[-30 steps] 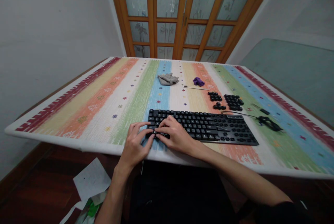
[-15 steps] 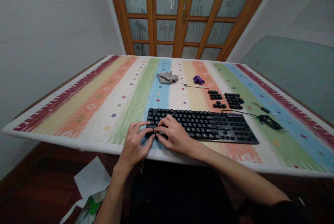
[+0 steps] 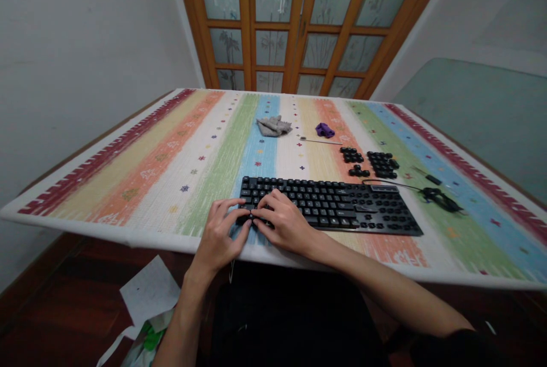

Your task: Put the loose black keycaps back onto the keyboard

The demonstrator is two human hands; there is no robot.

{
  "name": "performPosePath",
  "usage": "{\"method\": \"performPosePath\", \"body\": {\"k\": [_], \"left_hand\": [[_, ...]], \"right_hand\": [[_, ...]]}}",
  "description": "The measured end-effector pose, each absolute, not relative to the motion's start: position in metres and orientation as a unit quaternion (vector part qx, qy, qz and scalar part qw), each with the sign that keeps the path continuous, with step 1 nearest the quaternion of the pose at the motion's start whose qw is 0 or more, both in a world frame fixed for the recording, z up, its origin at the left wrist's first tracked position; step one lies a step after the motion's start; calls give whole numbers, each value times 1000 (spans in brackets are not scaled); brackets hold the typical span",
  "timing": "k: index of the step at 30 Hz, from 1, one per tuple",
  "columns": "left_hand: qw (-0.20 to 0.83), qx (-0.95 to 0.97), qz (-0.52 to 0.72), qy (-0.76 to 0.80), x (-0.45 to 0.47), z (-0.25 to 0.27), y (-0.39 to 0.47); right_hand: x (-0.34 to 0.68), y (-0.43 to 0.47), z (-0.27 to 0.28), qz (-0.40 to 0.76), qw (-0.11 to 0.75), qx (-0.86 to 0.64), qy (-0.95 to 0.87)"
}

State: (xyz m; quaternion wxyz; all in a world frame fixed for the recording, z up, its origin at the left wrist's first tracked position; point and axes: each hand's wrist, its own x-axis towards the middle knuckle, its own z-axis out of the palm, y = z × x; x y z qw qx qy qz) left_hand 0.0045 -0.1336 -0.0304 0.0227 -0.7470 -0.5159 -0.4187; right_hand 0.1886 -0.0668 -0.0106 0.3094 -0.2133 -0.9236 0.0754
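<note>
A black computer keyboard (image 3: pixel 325 199) lies near the table's front edge, its right-hand section stripped of keycaps. Both hands meet at its lower left corner. With thumb and index finger, my left hand (image 3: pixel 220 233) is closed around a black keycap (image 3: pixel 243 220) there. My right hand (image 3: pixel 284 221) reaches over the keys from the right, its thumb and fingertips pinched at the same spot. The fingers partly hide the keycap, so whether it is seated or loose does not show. Loose black keycaps (image 3: pixel 382 164) lie in small groups behind the keyboard.
On the striped tablecloth (image 3: pixel 205 145) are a grey cloth (image 3: pixel 274 126), a crumpled purple cloth (image 3: pixel 325 130) and a thin brush (image 3: pixel 320 141). A coiled black cable (image 3: pixel 440 200) and a small dark-handled tool (image 3: pixel 431 178) lie right. Below the left edge is white paper (image 3: pixel 149 290).
The fingertips have shifted very slightly at the keyboard's lower left corner. Both hands stay in nearly the same place, and the other objects have not moved on the table.
</note>
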Motion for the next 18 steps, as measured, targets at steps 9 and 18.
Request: {"method": "performPosePath", "body": {"k": [9,18], "left_hand": [[21,-744,-426,-514,6,-30,-134],[22,-747,-425,-510,6,-30,-134]], "right_hand": [[188,-68,-14,58,311,-217,-924],[188,-69,-13,73,317,-227,-918]]}}
